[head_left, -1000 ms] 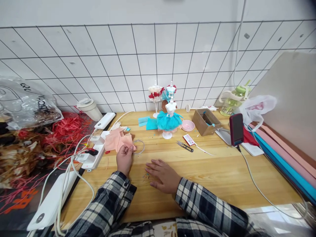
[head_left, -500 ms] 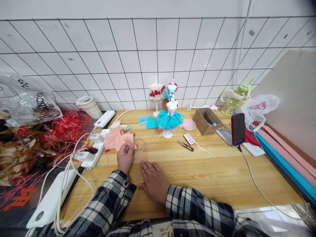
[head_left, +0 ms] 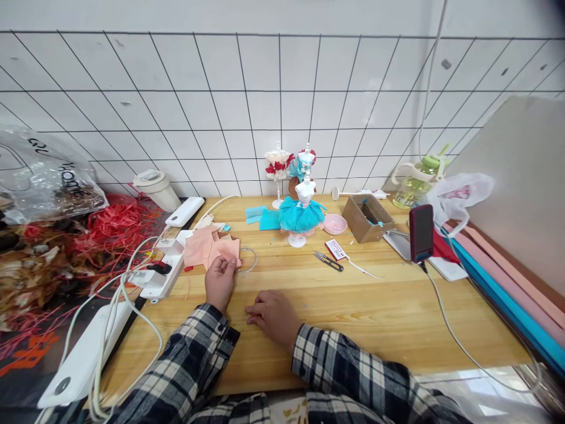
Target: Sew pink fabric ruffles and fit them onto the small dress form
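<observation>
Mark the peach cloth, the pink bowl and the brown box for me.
Peach cloth (head_left: pixel 200 246): head view, its left part.
Pink bowl (head_left: pixel 335 223): head view, its inside.
Brown box (head_left: pixel 354 224): head view, its left wall.

The left hand (head_left: pixel 220 282) covers a corner of the peach cloth (head_left: pixel 198 247), and whether its fingertips pinch it cannot be told. The palm of the right hand (head_left: pixel 274 318) is hidden. The front dress form (head_left: pixel 302 215) blocks much of the blue-trimmed form (head_left: pixel 306 157) behind. Print on the card (head_left: pixel 336 249) is too small to read. The left edge crops the clear bag (head_left: pixel 39 174).
</observation>
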Demonstrator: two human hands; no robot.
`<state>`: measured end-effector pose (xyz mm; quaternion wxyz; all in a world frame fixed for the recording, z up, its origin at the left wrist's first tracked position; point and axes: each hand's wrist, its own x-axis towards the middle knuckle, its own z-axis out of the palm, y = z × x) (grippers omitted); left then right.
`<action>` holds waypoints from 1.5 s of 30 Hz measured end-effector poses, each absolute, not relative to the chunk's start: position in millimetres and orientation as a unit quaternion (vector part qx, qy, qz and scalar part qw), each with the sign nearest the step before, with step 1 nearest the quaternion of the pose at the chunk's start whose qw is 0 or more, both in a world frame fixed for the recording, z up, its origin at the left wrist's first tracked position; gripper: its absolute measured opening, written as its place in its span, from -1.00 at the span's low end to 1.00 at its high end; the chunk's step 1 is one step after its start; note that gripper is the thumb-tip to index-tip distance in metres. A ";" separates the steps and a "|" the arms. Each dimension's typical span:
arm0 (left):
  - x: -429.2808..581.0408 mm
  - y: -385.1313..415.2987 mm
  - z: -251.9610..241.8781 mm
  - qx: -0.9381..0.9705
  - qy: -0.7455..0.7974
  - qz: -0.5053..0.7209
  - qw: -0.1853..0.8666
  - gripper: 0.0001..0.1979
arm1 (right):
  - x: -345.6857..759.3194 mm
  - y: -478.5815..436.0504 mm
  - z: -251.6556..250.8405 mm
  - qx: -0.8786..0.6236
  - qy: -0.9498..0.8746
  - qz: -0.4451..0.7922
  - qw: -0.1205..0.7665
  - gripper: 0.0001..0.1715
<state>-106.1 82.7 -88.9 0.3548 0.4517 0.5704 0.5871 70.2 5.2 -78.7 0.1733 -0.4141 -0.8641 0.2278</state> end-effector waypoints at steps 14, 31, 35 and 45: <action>-107.9 82.5 -87.8 0.451 0.584 0.577 0.349 -0.76 | 89.4 10.9 -67.1 -0.426 -0.855 0.261 0.140 -0.85; -112.1 88.0 -91.3 0.451 0.578 0.579 0.356 -0.76 | 278.6 136.5 53.1 -0.614 -0.614 -0.058 0.493 -0.71; -112.3 87.8 -90.7 0.453 0.579 0.577 0.358 -0.74 | 301.3 142.0 57.5 -0.650 -0.572 -0.115 0.486 -0.63; -113.0 91.7 -93.2 0.447 0.566 0.582 0.375 -0.72 | 350.4 145.6 39.9 -0.759 -0.614 -0.109 0.186 -0.54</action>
